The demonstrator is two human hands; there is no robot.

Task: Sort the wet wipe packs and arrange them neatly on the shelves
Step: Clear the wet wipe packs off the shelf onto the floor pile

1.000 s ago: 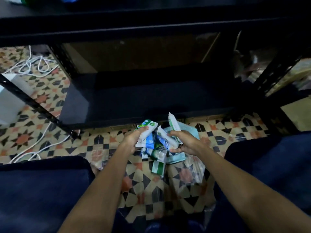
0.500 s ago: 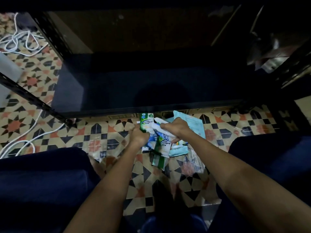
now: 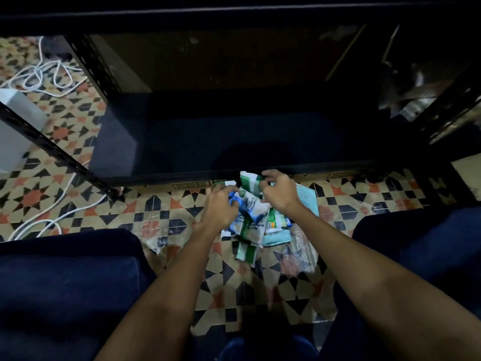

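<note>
Wipe packs: a loose heap of wet wipe packs [image 3: 253, 222] lies on the floor just in front of the lowest shelf; green-and-white, blue-and-white and pale teal wrappers overlap one another.
Lifted pack: a green-and-white pack [image 3: 248, 182] stands tilted above the heap, close to the shelf's front edge.
Right hand: the right hand [image 3: 279, 191] has its fingers curled over that pack's top edge and looks to be pinching it; thumb contact is hidden.
Left hand: the left hand [image 3: 221, 207] reaches into the heap with fingers bent around a blue-and-white pack [image 3: 243, 204]; how firmly it grips I cannot tell.
Risk, slipping: the wrappers look smooth and soft, so a pack held only by its edge could probably slide free and drop back into the heap.
Risk, mixing: with the kinds overlapping in dim light, two stuck packs might be lifted as one and sorted wrongly.
Risk, shelf lip: the raised pack could catch the front rail on the way in and fold or land crooked.
Shelf: the lowest shelf [image 3: 234, 142] is a dark board in a black metal frame; no packs show on it.
Floor: patterned floor [image 3: 156, 212] tiles in cream, black and orange.
Room: dim; white cables [image 3: 44, 76] coil at the left beside a pale box [image 3: 15, 131], and the person's dark-clothed knees flank the heap.
</note>
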